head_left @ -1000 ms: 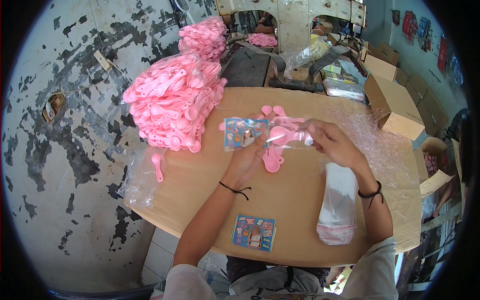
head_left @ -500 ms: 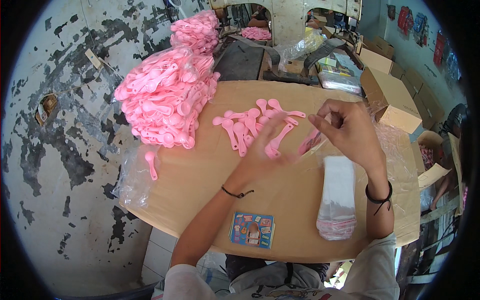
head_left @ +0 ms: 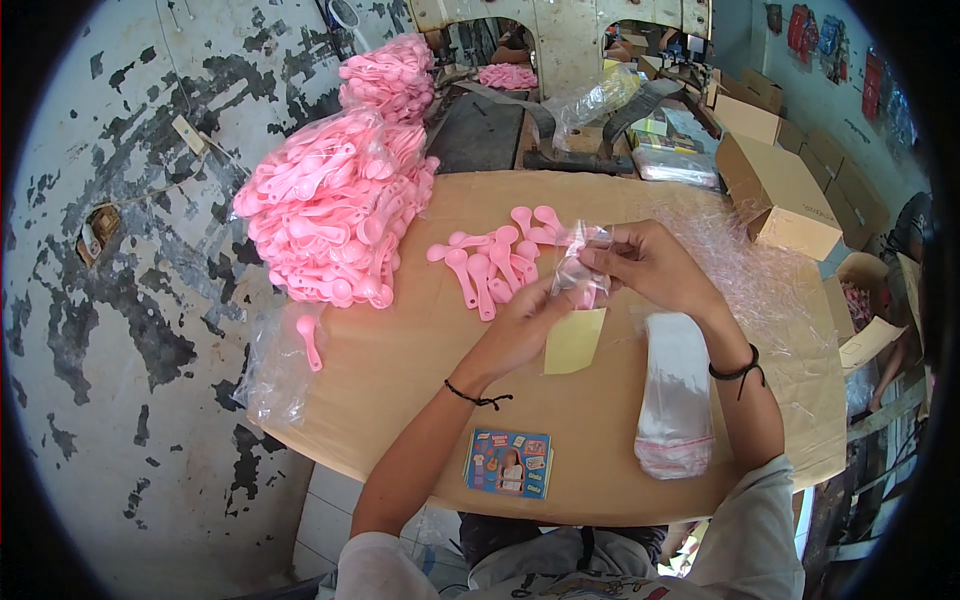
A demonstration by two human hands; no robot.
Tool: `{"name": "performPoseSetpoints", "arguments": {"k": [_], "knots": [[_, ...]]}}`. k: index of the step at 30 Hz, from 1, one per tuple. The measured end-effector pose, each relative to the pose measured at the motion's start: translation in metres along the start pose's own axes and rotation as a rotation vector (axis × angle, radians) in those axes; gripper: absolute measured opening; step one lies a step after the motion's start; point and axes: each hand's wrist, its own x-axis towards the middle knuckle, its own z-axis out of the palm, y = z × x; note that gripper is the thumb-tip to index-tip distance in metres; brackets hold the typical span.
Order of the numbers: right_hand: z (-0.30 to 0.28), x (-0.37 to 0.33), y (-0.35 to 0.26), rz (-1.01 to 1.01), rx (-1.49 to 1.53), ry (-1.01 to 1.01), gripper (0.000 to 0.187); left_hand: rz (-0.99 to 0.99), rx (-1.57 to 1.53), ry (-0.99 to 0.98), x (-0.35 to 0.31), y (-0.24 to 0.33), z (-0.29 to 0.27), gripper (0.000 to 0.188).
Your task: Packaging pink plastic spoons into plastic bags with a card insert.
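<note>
Between my two hands is a small clear plastic bag (head_left: 575,265), with pink showing through it. My left hand (head_left: 528,325) pinches its lower part, and a pale yellow card (head_left: 574,343) juts out below those fingers. Whether the card is inside the bag I cannot tell. My right hand (head_left: 655,262) grips the bag's upper right side with thumb and fingers. Just beyond my left hand lies a loose group of pink spoons (head_left: 479,268). A stack of clear bags (head_left: 675,395) rests below my right hand. Closer to me is a pile of printed blue cards (head_left: 508,464).
Large clear sacks of pink spoons (head_left: 335,215) stand at the table's far left. One pink spoon (head_left: 308,342) lies on crumpled plastic (head_left: 272,372) at the left edge. Thin plastic film (head_left: 750,265) and an open cardboard box (head_left: 780,195) are at the right.
Both hands have come together over the spoons. My left hand, blurred and apart before, now pinches the bag. The yellow card has come into view below it.
</note>
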Motion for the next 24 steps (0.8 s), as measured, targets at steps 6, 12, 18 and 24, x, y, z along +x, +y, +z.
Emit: {"name": "performPoseSetpoints", "arguments": {"k": [6,12,18,24], "knots": [[0.017,-0.001,-0.008,-0.355,-0.401,0.326,0.016,0.211,0.100,0.384,0.003,-0.015,-0.006,0.040],[0.020,-0.004,-0.010,-0.591,-0.737,0.335,0.020,0.310,0.255,0.390,0.001,-0.003,0.005,0.036],[0.019,-0.004,-0.007,-0.631,-0.831,0.274,0.022,0.058,0.066,0.277,-0.003,0.002,-0.005,0.036],[0.021,-0.003,-0.001,-0.610,-0.872,0.255,0.018,0.031,-0.038,0.110,-0.005,0.003,-0.008,0.035]]}}
